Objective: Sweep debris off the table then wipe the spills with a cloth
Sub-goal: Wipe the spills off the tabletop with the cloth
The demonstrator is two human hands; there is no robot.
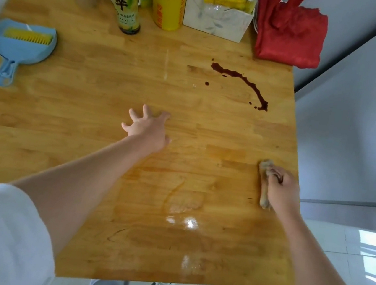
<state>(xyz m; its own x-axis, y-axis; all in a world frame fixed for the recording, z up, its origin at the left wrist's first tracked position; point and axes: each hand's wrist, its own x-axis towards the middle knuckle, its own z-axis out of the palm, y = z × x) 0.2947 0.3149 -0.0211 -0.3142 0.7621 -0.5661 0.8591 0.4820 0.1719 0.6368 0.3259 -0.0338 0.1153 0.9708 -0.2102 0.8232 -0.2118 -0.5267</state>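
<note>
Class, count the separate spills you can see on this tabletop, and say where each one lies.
2: a dark red spill toward the far right, and a clear wet patch near the front edge. Items at the back may hide more.

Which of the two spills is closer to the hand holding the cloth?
The clear wet patch, beside the right hand; the dark red streak lies farther up the table.

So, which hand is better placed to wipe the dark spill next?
Right. The right hand already grips the cloth below the dark spill; the left hand rests open on the table.

The wooden table bears a dark spill, blue dustpan, and perhaps a wet smear.
</note>
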